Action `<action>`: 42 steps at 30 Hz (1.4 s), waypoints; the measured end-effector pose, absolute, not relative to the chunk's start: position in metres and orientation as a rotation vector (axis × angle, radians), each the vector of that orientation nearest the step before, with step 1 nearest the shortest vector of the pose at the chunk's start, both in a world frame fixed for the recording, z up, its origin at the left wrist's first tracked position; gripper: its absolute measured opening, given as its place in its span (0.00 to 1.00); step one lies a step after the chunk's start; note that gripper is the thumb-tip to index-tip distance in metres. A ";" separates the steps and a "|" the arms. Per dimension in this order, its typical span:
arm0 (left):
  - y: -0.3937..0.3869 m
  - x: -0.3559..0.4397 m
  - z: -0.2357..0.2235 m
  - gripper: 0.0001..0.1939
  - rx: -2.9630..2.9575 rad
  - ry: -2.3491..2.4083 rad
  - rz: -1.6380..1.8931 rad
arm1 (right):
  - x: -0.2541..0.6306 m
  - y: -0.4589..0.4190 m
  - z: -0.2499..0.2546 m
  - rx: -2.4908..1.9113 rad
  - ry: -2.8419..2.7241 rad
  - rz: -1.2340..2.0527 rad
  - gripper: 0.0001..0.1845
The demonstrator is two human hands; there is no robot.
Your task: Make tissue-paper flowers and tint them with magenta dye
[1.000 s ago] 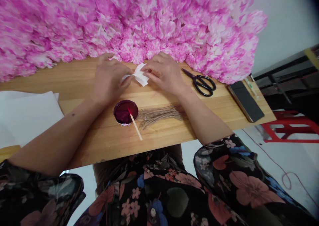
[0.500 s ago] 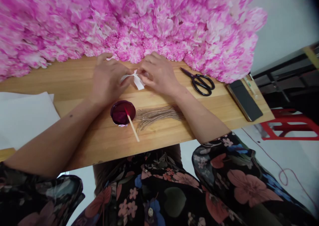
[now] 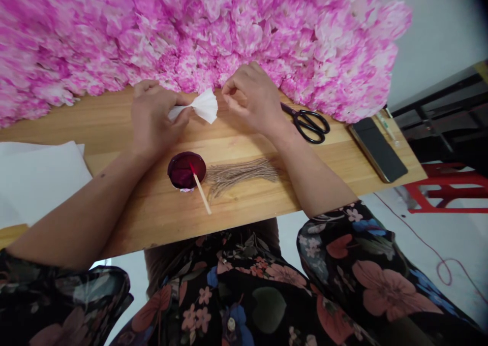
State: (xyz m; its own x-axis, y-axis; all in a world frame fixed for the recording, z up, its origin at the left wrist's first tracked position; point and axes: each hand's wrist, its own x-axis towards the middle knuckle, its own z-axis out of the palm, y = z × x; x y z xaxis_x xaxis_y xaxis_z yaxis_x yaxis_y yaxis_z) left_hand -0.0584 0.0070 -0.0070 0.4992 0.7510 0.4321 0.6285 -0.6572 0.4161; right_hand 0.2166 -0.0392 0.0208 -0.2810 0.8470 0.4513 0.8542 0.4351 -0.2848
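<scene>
A piece of white paper [image 3: 206, 105] is pinched at its middle between the thumb and fingers of my left hand [image 3: 158, 115]. Its pleated right end fans out; part of the left end is hidden by the fingers. Just to the right, my right hand [image 3: 251, 99] hovers apart from the paper, fingers curved and thumb slightly away from them, with nothing visible in its grasp. Nearer to me stands a round dish of dark red liquid [image 3: 186, 170], a wooden stick [image 3: 202, 193] with a red tip leaning on its rim. A bundle of thin brown stems [image 3: 244, 176] lies right of the dish.
Pink and white artificial flowers [image 3: 213, 36] line the back of the wooden table [image 3: 152, 229]. Black-handled scissors [image 3: 310, 126] lie beyond my right wrist, and a phone [image 3: 377, 150] near the right end. White sheets [image 3: 38, 178] are at the left. A red stool [image 3: 450, 188] stands beyond the table.
My right hand has let go of the white paper and moved up and right. The paper's right end is now spread into a fan, still in my left hand.
</scene>
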 end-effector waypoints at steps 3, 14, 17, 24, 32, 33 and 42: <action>0.008 -0.060 -0.007 0.20 2.477 1.104 0.893 | 0.215 -0.039 0.017 -1.359 -2.173 -0.011 0.13; 0.007 -0.049 -0.017 0.14 2.438 1.073 0.998 | 0.216 -0.039 0.005 -1.297 -2.244 -0.031 0.14; 0.007 -0.049 -0.018 0.15 2.468 1.043 0.977 | 0.212 -0.040 0.005 -1.287 -2.257 -0.025 0.15; 0.003 -0.041 -0.017 0.15 2.567 1.022 0.964 | 0.200 -0.041 0.005 -1.234 -2.293 -0.056 0.18; 0.005 -0.043 -0.017 0.13 2.547 1.084 0.920 | 0.203 -0.041 0.012 -1.313 -2.270 -0.064 0.05; 0.005 -0.043 -0.016 0.13 2.548 1.111 0.924 | 0.206 -0.041 0.012 -1.313 -2.260 -0.056 0.05; 0.001 -0.044 -0.008 0.13 2.394 1.255 0.865 | 0.223 -0.033 0.009 -1.372 -2.118 -0.057 0.04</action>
State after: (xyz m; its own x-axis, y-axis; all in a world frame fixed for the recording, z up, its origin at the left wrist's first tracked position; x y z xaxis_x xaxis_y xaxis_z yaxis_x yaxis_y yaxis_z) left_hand -0.0442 0.0011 -0.0080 0.4362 0.8202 0.3700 0.6381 -0.5719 0.5155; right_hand 0.2234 -0.0332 0.0086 -0.2789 0.8148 0.5082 0.8410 0.4627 -0.2803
